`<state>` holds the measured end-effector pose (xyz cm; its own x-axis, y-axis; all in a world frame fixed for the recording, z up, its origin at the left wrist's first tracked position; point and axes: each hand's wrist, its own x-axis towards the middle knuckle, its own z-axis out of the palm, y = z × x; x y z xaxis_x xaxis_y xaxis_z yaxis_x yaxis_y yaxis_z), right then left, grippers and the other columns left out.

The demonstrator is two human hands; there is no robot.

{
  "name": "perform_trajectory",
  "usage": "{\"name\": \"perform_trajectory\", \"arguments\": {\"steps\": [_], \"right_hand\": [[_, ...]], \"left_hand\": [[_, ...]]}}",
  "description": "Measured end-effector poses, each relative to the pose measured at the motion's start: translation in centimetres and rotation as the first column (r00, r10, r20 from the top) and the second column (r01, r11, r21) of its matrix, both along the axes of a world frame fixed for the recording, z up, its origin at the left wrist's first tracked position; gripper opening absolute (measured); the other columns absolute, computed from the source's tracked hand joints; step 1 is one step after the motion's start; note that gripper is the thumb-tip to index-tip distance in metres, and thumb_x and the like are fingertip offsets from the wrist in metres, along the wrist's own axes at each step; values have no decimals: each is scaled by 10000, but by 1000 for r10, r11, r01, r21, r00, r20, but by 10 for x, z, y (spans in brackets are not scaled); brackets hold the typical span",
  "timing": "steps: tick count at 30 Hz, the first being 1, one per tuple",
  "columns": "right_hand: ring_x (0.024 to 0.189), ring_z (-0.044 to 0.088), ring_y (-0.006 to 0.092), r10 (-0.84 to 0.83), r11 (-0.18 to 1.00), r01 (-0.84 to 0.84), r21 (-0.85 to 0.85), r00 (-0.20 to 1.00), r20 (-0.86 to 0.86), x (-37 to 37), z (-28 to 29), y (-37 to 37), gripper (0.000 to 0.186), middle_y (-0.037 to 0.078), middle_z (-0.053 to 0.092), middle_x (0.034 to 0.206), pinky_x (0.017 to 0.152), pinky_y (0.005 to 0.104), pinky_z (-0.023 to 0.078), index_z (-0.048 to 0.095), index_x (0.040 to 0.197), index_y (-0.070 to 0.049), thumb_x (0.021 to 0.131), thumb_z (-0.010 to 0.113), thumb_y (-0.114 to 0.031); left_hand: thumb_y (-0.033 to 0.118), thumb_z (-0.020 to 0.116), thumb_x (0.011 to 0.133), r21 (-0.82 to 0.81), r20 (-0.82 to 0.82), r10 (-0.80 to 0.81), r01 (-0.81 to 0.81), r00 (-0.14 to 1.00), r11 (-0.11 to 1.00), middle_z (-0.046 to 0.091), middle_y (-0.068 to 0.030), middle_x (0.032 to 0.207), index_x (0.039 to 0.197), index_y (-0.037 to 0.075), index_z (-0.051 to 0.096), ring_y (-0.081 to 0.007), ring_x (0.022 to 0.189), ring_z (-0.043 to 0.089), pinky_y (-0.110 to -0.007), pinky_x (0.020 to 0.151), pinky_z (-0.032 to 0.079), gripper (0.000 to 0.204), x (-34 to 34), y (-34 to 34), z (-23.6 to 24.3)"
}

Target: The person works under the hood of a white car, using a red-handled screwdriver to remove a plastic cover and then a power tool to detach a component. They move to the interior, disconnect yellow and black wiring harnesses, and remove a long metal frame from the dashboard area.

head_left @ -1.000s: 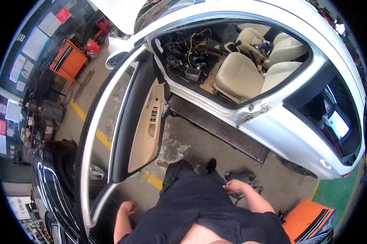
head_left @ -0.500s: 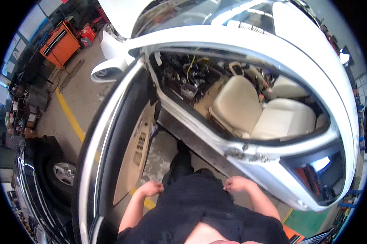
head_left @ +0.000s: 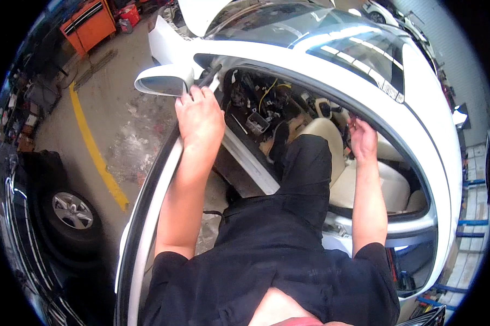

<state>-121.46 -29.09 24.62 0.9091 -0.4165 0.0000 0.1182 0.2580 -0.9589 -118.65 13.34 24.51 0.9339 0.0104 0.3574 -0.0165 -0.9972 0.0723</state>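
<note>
My left hand point(head_left: 201, 117) is closed over the top of the open white car door point(head_left: 157, 182), its fingers bent over the frame beside the side mirror point(head_left: 163, 84). My right hand point(head_left: 364, 140) is raised at the roof edge of the door opening, above the cream seat point(head_left: 337, 163). Its fingers are loosely bent and apart, with nothing visible in them; whether they touch the edge is unclear. One of my legs reaches over the sill point(head_left: 250, 165), with a black shoe point(head_left: 279, 142) inside the car.
Loose wiring and parts, with a yellow cable point(head_left: 266, 93), fill the front of the cabin. A dark vehicle's wheel point(head_left: 72, 210) stands at left. Farther off are an orange tool cabinet point(head_left: 88, 24) and a yellow floor line point(head_left: 95, 149).
Both hands have risen from beside my body, the left onto the door, the right to the roof edge. One leg has moved into the car, and my view has shifted nearer it.
</note>
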Motion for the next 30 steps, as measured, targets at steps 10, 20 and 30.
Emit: {"name": "perform_trajectory", "arguments": {"steps": [10,20,30], "right_hand": [[1120,663,223,191,945,-233,-229,963,-190,20,-58,35,453,123,680,1285,888,360,551,559,1387,-39,939,611,-73],[1093,691,363,273,-740,-622,-256,70,-960,140,-267,159,489,166,727,1191,934,466,547,651,1289,-60,860,703,-289],[1206,641,399,197,-980,-52,-191,-186,-963,127,-389,151,510,192,683,1288,976,512,520,604,1377,-100,893,613,-259]], "left_hand": [[188,559,946,337,112,280,-301,954,892,636,-26,930,1085,75,692,-196,889,618,-355,771,457,223,45,-9,-51],[176,573,938,409,175,314,-359,933,839,620,3,893,1043,109,660,-147,875,612,-296,790,446,152,35,-15,-45],[142,724,876,482,311,297,-419,903,770,681,-4,991,1132,133,707,-159,960,653,-313,889,511,257,6,-23,-55]]}}
